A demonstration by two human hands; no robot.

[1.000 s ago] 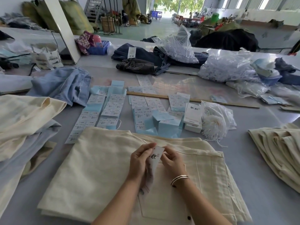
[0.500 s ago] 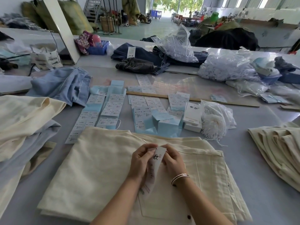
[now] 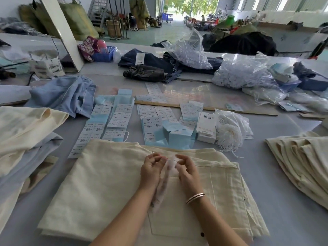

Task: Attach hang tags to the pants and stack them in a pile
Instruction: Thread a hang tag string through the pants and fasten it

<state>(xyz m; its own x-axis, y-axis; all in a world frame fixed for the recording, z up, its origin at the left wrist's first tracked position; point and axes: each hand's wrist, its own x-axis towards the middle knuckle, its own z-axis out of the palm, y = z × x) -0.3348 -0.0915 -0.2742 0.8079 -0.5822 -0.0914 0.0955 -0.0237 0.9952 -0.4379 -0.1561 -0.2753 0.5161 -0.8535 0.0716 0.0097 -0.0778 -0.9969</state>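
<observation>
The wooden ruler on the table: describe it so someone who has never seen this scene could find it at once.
Start at the cream pants spread under the hands, then look up past the rows of white and blue sticker sheets. Behind them the wooden ruler lies flat across the grey table. It is the only long, thin, tan strip there.

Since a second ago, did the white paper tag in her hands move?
Yes. The tag was upright, its print clear; it is now a blur swinging down between the hands toward the cream pants, which stayed put.
</observation>
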